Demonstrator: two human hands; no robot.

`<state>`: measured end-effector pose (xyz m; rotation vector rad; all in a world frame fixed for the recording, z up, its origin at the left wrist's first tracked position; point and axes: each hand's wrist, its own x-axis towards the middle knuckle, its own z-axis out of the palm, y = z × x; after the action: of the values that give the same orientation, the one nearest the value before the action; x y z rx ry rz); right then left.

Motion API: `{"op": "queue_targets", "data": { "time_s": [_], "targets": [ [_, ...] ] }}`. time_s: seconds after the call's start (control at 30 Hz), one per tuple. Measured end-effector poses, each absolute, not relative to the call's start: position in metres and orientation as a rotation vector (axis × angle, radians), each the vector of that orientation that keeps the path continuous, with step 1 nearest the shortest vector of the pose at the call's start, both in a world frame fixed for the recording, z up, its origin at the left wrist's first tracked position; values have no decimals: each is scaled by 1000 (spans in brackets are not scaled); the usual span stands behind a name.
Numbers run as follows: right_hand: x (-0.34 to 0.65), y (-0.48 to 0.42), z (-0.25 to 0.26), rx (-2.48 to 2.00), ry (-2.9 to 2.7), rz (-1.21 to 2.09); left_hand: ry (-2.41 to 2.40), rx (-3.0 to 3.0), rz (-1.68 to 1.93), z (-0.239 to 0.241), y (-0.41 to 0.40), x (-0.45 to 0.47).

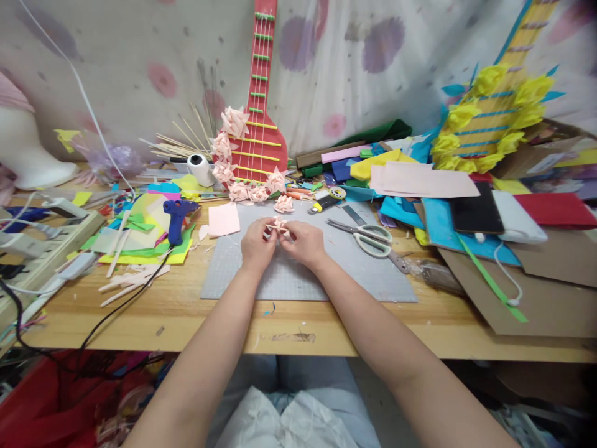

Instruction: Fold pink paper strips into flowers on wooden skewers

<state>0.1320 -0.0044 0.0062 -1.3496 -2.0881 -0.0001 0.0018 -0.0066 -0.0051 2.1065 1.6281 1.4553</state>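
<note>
My left hand [258, 244] and my right hand [304, 241] meet over the grey cutting mat [289, 274]. Both pinch a small pink paper flower [278, 226] between their fingertips. A finished pink paper flower [283, 204] lies just beyond them on the mat. A square of pink paper [224, 219] lies at the mat's left corner. A red paper guitar [259, 124] with pink flowers round its body leans on the wall behind.
Scissors [373, 239] lie on the mat's right side. A blue glue gun [177, 218] stands on coloured paper at left, its black cord running off the table's edge. A yellow-flowered guitar [489, 118], paper sheets and cardboard crowd the right. A power strip [46, 242] sits far left.
</note>
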Motion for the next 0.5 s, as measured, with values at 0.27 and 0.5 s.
{"op": "queue_targets", "data": {
  "time_s": [0.27,0.5],
  "targets": [
    [133,-5,5,-1337,-2092,-12,1624,2093,1452,-4,-8,1],
    [133,-6,7,-1346,-2107,18,1622,2102,1441,-4,-8,2]
  ]
}}
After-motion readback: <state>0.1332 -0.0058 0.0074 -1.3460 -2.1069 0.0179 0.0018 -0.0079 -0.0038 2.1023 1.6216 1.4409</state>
